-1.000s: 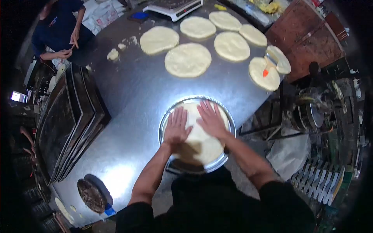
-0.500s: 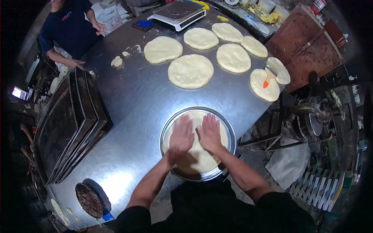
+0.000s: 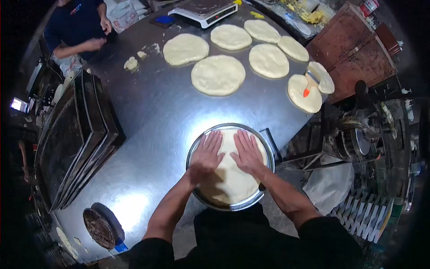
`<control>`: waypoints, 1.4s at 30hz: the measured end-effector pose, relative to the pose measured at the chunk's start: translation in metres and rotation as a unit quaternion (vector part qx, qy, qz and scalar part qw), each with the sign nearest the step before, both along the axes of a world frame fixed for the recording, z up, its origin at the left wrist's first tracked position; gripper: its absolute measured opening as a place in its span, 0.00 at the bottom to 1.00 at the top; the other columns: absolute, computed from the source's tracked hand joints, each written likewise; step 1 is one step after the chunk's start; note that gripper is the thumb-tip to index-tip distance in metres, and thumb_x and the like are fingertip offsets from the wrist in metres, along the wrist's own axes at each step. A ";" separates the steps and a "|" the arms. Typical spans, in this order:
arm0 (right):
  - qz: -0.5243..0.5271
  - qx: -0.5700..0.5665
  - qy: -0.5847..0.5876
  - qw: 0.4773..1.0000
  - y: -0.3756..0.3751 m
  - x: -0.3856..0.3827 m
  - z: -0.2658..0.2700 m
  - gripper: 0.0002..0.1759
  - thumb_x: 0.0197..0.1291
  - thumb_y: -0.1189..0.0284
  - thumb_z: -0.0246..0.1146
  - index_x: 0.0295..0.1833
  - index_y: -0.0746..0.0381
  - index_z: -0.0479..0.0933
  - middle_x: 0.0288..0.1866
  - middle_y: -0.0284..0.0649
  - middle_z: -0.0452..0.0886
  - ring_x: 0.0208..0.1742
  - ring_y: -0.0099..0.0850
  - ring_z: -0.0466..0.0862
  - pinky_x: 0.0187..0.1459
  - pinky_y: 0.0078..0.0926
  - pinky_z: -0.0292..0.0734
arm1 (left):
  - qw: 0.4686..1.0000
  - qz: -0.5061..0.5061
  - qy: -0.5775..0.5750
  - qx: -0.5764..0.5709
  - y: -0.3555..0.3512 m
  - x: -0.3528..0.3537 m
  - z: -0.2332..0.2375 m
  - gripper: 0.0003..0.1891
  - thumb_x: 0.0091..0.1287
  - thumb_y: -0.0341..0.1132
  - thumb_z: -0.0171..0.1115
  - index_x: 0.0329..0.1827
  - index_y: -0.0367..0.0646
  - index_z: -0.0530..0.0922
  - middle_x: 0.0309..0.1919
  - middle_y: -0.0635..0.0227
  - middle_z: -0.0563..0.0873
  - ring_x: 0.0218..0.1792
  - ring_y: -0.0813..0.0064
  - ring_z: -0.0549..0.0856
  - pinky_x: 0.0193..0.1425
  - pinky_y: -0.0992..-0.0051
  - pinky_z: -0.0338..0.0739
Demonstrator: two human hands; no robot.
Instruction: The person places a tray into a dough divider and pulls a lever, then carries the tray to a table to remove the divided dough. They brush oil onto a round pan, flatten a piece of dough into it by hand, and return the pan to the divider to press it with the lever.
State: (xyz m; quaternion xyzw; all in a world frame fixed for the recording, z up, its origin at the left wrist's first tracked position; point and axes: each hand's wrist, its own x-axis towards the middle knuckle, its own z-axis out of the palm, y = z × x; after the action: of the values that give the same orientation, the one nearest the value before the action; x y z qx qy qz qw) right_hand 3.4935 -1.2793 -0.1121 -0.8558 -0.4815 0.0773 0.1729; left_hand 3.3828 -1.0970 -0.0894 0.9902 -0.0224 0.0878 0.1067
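A flat round of pale dough [image 3: 230, 184] lies in a round metal pan [image 3: 233, 208] at the near edge of the steel table. My left hand [image 3: 207, 154] rests palm down on the dough's left part, fingers stretched forward. On the right part, my right hand [image 3: 247, 152] lies flat too, its fingers slightly spread. Neither hand grips anything. Beyond the pan, several flattened dough rounds [image 3: 218, 75] sit on the table. What looks like a flat brush [image 3: 307, 93] with an orange handle end lies on the dough at the far right.
Dark trays [image 3: 67, 148] lean in a stack at left. Nearer me is a dark bowl [image 3: 99, 228] with brown contents. A scale [image 3: 204, 13] and small dough scraps [image 3: 131, 63] are farther back. Another person [image 3: 74, 27] stands at the far left.
Both my hands, lifted or blurred over the dough before, now lie flat on it, a little farther apart. The other person's hand has moved up off the trays' edge.
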 end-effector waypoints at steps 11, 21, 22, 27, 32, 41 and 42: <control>-0.024 0.015 -0.011 1.000 -0.001 0.016 -0.005 0.38 0.69 0.54 0.50 0.76 0.67 0.53 0.78 0.56 0.52 0.80 0.49 0.47 0.77 0.51 0.38 | 0.999 0.011 0.037 0.030 -0.001 0.027 -0.011 0.35 0.71 0.50 0.49 0.75 0.37 0.57 0.75 0.55 0.60 0.76 0.59 0.57 0.78 0.55 0.49; -0.010 0.000 -0.008 1.000 -0.007 0.007 0.004 0.36 0.69 0.53 0.50 0.75 0.63 0.56 0.80 0.47 0.51 0.81 0.41 0.47 0.77 0.48 0.37 | 0.997 0.047 0.067 -0.005 -0.006 0.000 -0.012 0.37 0.70 0.48 0.51 0.74 0.32 0.56 0.74 0.41 0.55 0.76 0.47 0.54 0.78 0.50 0.46; -0.004 0.000 -0.010 1.000 -0.004 0.014 0.006 0.36 0.69 0.53 0.50 0.75 0.63 0.56 0.80 0.47 0.51 0.81 0.41 0.47 0.77 0.48 0.37 | 0.996 0.052 0.065 -0.006 -0.010 -0.004 -0.014 0.37 0.70 0.48 0.51 0.74 0.32 0.56 0.74 0.41 0.55 0.76 0.47 0.54 0.78 0.50 0.46; 0.055 0.109 0.103 0.987 0.011 0.030 0.017 0.30 0.69 0.58 0.51 0.69 0.65 0.67 0.74 0.50 0.62 0.78 0.43 0.56 0.77 0.42 0.42 | 0.977 0.192 0.089 0.014 -0.040 -0.042 0.011 0.32 0.67 0.46 0.55 0.68 0.32 0.67 0.69 0.41 0.66 0.72 0.46 0.63 0.76 0.48 0.50; -0.015 0.037 -0.051 0.998 0.001 0.001 0.012 0.33 0.69 0.58 0.50 0.71 0.71 0.60 0.74 0.57 0.61 0.78 0.50 0.55 0.76 0.44 0.48 | 0.997 0.039 -0.060 -0.005 -0.029 0.016 -0.008 0.22 0.71 0.42 0.52 0.62 0.36 0.75 0.66 0.47 0.72 0.69 0.48 0.69 0.74 0.45 0.54; 0.063 -0.026 0.093 0.993 0.081 0.014 0.042 0.39 0.70 0.50 0.46 0.74 0.70 0.55 0.79 0.52 0.52 0.80 0.46 0.48 0.76 0.53 0.38 | 0.975 0.179 -0.080 -0.100 0.068 0.025 -0.001 0.15 0.67 0.34 0.53 0.53 0.38 0.79 0.41 0.49 0.85 0.45 0.49 0.83 0.60 0.54 0.73; 0.078 -0.065 0.043 0.994 0.092 -0.002 0.034 0.39 0.70 0.50 0.46 0.74 0.70 0.55 0.79 0.51 0.51 0.81 0.44 0.47 0.77 0.52 0.37 | 0.973 0.198 -0.038 -0.110 0.065 0.016 0.001 0.14 0.67 0.35 0.53 0.51 0.39 0.80 0.40 0.49 0.85 0.44 0.49 0.83 0.60 0.53 0.72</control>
State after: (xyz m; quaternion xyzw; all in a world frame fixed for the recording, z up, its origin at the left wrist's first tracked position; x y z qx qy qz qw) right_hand 3.4917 -1.1871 -0.0780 -0.8208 -0.5332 0.1579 0.1308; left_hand 3.3989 -1.0316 -0.0886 0.9530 0.1799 0.1467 0.1948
